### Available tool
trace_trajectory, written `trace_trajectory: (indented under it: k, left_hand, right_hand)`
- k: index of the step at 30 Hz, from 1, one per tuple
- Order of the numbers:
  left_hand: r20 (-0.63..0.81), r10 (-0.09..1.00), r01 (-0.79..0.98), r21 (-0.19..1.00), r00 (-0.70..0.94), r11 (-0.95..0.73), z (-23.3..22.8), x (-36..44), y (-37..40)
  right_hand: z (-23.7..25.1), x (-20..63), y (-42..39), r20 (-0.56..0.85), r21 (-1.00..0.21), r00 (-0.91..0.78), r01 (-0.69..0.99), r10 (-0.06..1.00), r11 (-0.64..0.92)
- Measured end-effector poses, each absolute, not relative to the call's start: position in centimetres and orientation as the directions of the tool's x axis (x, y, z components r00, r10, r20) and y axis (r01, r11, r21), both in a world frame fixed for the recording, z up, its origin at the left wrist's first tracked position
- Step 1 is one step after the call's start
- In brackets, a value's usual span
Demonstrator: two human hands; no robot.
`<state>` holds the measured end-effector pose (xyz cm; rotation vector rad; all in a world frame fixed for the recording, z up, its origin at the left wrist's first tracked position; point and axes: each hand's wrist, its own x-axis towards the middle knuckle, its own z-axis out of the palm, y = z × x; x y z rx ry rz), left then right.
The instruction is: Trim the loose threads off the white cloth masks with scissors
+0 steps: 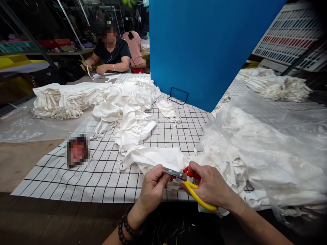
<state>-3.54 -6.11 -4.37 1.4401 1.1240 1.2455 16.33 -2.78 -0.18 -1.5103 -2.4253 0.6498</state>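
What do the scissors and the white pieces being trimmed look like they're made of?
The scissors in the right hand show shiny grey blades, likely steel, and glossy red and yellow handles, probably plastic-coated. The white piece at the left hand looks like soft matte fabric: it creases and folds.

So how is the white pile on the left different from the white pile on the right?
The left pile lies bare on the table, and the right pile sits under a clear plastic bag. The left pile looks stacked in neat rows with looped straps showing, and the right pile looks crumpled and loose. The left pile is far from the hands, and the right pile reaches the right hand with the scissors. Both are white cloth pieces.
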Motion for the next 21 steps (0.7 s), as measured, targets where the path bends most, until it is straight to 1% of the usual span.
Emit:
trace_trajectory:
  k: [3, 7, 11, 13, 14, 16, 19, 20, 21]
  left_hand:
    - [0.182, 0.979, 0.077, 0.979, 0.087, -0.189, -4.5, -3.7, -6.1]
    - [0.196, 0.977, 0.079, 0.976, 0.085, -0.203, -4.6, -3.8, -6.1]
    - [0.155, 0.983, 0.100, 0.981, 0.102, -0.165, -4.5, -3.9, -6.1]
    - [0.131, 0.986, 0.132, 0.981, 0.105, -0.145, -4.4, -4.0, -5.9]
    - [0.128, 0.986, 0.177, 0.973, 0.106, -0.145, -4.3, -4.0, -5.8]
    - [0.153, 0.984, 0.352, 0.919, 0.096, -0.177, -4.4, -4.1, -5.5]
    - [0.200, 0.978, 0.665, 0.722, 0.061, -0.189, -5.4, -4.4, -4.8]
    - [0.192, 0.979, 0.723, 0.668, 0.062, -0.177, -5.9, -4.6, -4.4]
    - [0.166, 0.983, 0.751, 0.639, 0.078, -0.167, -6.2, -5.0, -4.0]
  right_hand:
    - [0.3, 16.3, -2.7, -0.043, -0.487, -0.486, 0.773, 0.873, 0.406]
    - [0.4, 16.1, -2.7, -0.038, -0.508, -0.493, 0.759, 0.869, 0.408]
    - [-0.1, 15.9, -2.6, -0.017, -0.503, -0.469, 0.767, 0.883, 0.398]
    - [-0.3, 16.2, -2.6, -0.017, -0.541, -0.448, 0.756, 0.894, 0.368]
    - [-0.5, 16.4, -2.5, -0.024, -0.579, -0.437, 0.739, 0.899, 0.344]
    - [-0.6, 17.2, -2.3, -0.044, -0.663, -0.396, 0.698, 0.917, 0.270]
    - [-0.7, 19.1, -2.0, -0.080, -0.755, -0.302, 0.641, 0.950, 0.140]
    - [-0.7, 19.8, -1.9, -0.083, -0.776, -0.271, 0.621, 0.959, 0.108]
    - [-0.7, 20.6, -1.9, -0.080, -0.795, -0.239, 0.601, 0.968, 0.083]
